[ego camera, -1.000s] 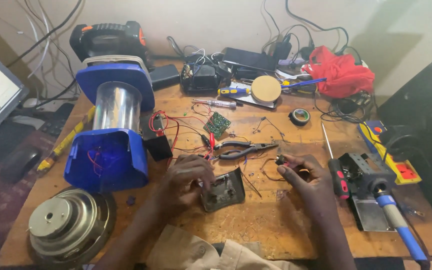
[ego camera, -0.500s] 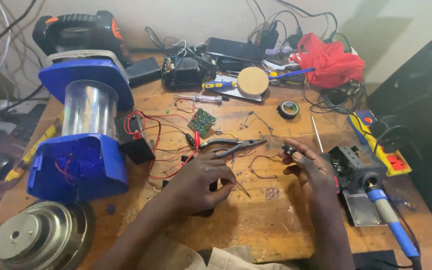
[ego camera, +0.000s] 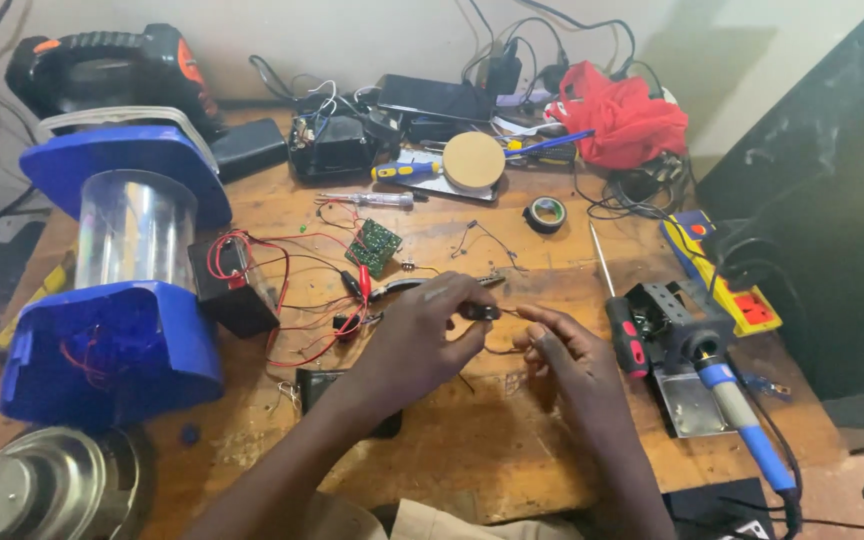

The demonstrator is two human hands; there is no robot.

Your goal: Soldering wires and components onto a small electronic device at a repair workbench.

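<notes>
Centrally, the wooden workbench (ego camera: 472, 450) carried the blue lantern housing (ego camera: 112, 300) on my left and the soldering iron (ego camera: 742, 425) on my right. My left hand (ego camera: 422, 335) pinched a small dark component (ego camera: 479, 312) above mid-bench; my right hand (ego camera: 562, 350) had its fingers curled around the component's thin wire (ego camera: 500, 350). Judged step: positioning leads. Next called for steady alignment.

Workbench (ego camera: 512, 450): bare wood, rough, scuffed and stained matt. On it, left of centre: lantern (ego camera: 117, 290), glossy blue plastic with a clear smooth cylinder. Beside the lantern's base: reflector dish (ego camera: 37, 490), dull brushed metal. At the bench's far edge: red cloth (ego camera: 627, 120), soft, creased. Right edge: soldering iron (ego camera: 742, 425), blue plastic handle; metal stand (ego camera: 687, 400), matt grey.
</notes>
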